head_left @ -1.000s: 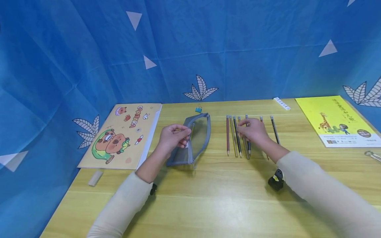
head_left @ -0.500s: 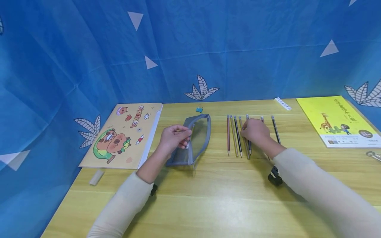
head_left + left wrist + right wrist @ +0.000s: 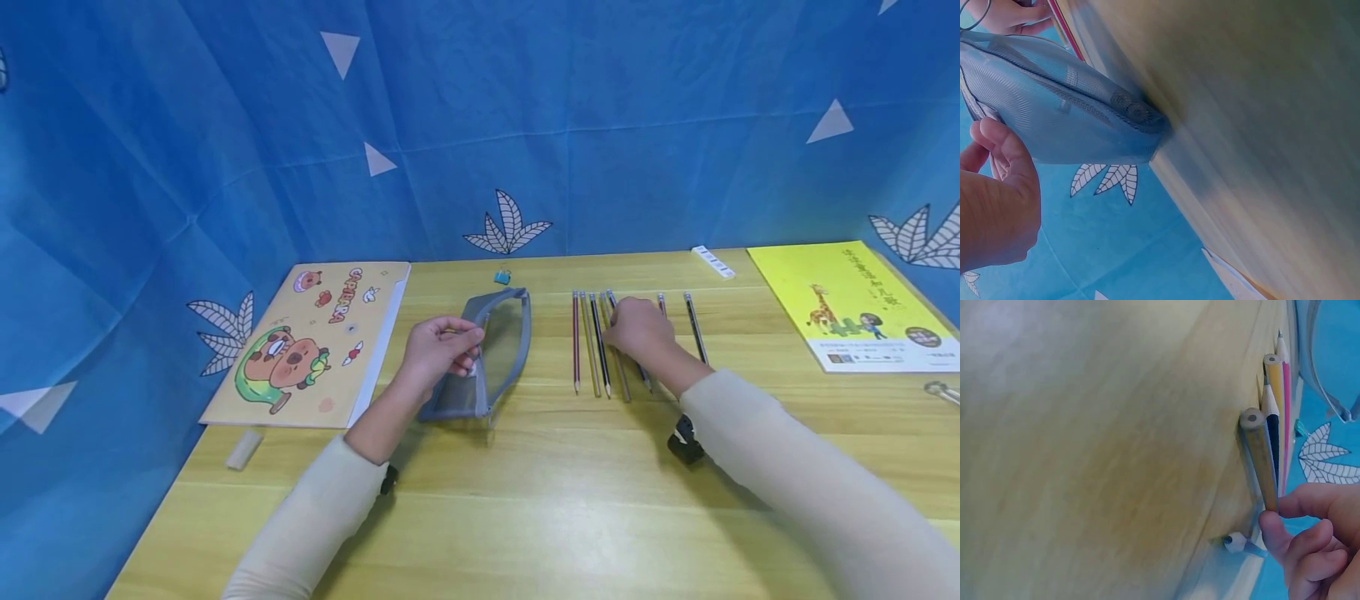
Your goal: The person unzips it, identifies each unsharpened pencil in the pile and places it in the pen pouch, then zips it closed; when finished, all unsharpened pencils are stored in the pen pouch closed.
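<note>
In the head view my left hand (image 3: 444,346) pinches the side edge of a grey mesh zip pencil case (image 3: 504,392), holding its mouth apart. The left wrist view shows the see-through mesh (image 3: 1079,119) beyond the fingertips. A thin pencil-like stick (image 3: 486,319) shows at the mouth. My right hand (image 3: 641,332) is over the pencil row, thumb and forefinger pinching a gold unsharpened pencil (image 3: 1260,447). Left of it lie a black pencil (image 3: 600,350), another gold pencil (image 3: 590,350) and a red one (image 3: 575,342). A dark pencil (image 3: 1241,544) slants under the hand.
Farther right lies another dark pencil (image 3: 696,327), with a reddish one (image 3: 662,305) partly hidden by my hand. A capybara folder (image 3: 300,350) and an eraser (image 3: 243,450) lie left. Behind are a blue binder clip (image 3: 502,277) and a white strip (image 3: 712,261); a yellow book (image 3: 847,304) lies right.
The dark pencil under my right hand has swung from nearly straight to slanted, its tip now farther right. My right hand has shifted slightly; the left hand and case have stayed put.
</note>
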A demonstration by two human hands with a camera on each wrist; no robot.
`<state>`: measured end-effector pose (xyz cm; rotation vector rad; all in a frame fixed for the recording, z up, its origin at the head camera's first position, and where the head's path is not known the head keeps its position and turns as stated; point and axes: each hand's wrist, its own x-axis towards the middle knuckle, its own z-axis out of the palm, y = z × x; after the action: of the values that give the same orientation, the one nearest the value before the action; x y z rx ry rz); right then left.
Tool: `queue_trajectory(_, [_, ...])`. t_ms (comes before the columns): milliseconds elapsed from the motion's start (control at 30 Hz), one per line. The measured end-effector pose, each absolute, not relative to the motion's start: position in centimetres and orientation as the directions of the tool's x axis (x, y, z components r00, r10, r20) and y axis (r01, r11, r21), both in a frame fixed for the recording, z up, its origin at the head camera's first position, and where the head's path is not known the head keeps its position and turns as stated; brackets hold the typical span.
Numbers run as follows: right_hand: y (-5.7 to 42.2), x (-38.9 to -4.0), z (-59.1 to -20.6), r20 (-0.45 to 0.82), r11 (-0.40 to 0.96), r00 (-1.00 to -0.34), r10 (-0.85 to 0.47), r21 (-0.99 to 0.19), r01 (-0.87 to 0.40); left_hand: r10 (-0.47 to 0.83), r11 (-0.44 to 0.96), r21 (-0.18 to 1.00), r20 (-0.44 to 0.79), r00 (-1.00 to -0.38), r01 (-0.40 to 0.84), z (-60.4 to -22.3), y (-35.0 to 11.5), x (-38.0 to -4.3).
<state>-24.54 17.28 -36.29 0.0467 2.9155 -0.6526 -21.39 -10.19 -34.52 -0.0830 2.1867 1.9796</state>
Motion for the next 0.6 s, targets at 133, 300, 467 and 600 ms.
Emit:
queue_trajectory(133, [17.8, -24.3, -36.1, -0.129, 0.873, -0.992, -0.012, -0.484, 0.052, 0.086, 0.101, 0.979, -0.184, -0.979, -0.175, -34.5, -10.1, -21.4])
queue_trajectory(300, [18.2, -23.8, -35.5, -0.050, 0.795, -0.999, -0.007, -0.606, 0.025, 0.073, 0.104, 0.977, -0.193, -0.978, -0.185, -34.3, -10.1, -21.4])
queue_trajectory(467, [17.5, -23.3, -34.7, 0.043, 0.645, -0.997, 0.056, -0.764, 0.004, 0.074, 0.102, 0.977, -0.194, -0.978, -0.186, -34.4, -10.1, -21.5])
queue_trajectory(600, [16.3, -22.8, -34.4, 0.067, 0.451, -0.991, 0.114, -0.893, -0.008, 0.072, 0.106, 0.976, -0.197, -0.978, -0.189, -34.4, -10.1, -21.5])
